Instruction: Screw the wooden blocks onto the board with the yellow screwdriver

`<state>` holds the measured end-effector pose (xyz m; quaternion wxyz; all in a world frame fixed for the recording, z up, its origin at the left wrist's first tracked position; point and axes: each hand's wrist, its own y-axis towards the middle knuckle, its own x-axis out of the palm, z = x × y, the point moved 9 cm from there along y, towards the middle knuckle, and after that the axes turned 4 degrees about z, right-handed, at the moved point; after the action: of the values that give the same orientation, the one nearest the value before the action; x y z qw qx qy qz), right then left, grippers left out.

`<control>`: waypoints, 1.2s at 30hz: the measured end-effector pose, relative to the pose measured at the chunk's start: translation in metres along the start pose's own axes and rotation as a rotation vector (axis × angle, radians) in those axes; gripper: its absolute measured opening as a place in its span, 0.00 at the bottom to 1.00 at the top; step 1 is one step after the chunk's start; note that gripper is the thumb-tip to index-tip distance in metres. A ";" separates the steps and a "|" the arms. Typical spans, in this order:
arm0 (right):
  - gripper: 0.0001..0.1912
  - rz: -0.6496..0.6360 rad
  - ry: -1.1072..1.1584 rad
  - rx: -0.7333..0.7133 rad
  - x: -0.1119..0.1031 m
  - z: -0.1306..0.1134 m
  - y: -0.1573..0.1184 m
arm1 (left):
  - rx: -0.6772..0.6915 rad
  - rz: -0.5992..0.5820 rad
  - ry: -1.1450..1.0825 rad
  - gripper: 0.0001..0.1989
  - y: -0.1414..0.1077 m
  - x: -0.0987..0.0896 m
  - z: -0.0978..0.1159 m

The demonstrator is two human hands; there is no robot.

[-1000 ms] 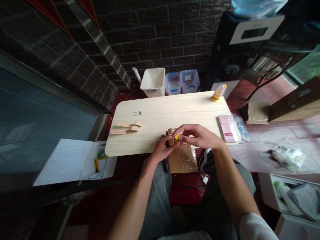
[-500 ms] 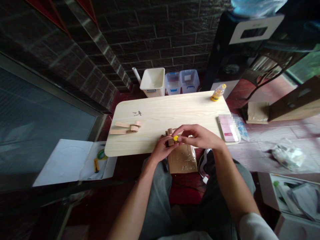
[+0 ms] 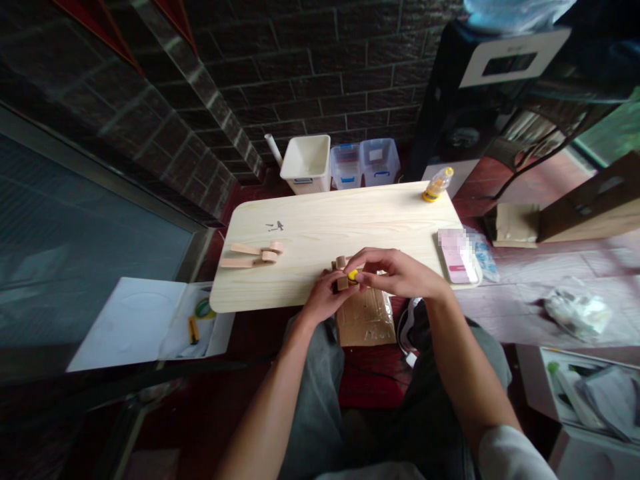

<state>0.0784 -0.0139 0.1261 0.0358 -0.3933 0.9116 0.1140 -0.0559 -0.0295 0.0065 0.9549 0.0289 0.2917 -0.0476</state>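
My left hand [image 3: 324,297] is closed around a light-brown wooden piece [image 3: 343,283] at the table's near edge. A small yellow, rounded piece [image 3: 353,275] with a dark lower edge sits between my two hands; its kind is too small to make out. The fingers of my right hand [image 3: 387,270] pinch this yellow piece from the right. Behind my fingers another wooden part [image 3: 341,262] shows, partly covered. Whether the wooden parts are joined is hidden. On the left of the pale wooden table [image 3: 320,217] lie two wooden pieces [image 3: 265,256] with straight arms and round ends.
Small dark bits [image 3: 275,227] lie at the table's left. A clear and yellow bottle [image 3: 437,185] and a phone [image 3: 457,257] are on the right. Beneath the near edge is a cardboard box [image 3: 367,320]. Bins [image 3: 306,160] stand behind; an open white box [image 3: 140,323] is at left.
Both hands stay in nearly the same place around the wooden and yellow pieces. The yellow piece appears very slightly turned; the things on the table keep their places.
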 end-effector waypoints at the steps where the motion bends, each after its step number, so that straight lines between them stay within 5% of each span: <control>1: 0.15 0.001 -0.001 0.003 0.000 0.000 0.000 | 0.008 0.001 0.001 0.18 0.000 0.000 0.000; 36: 0.15 0.001 0.042 0.055 -0.001 0.011 -0.002 | 0.044 0.007 -0.011 0.14 0.001 0.000 0.001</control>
<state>0.0804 -0.0114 0.1148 0.0273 -0.3941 0.9152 0.0804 -0.0556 -0.0289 0.0072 0.9558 0.0508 0.2852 -0.0508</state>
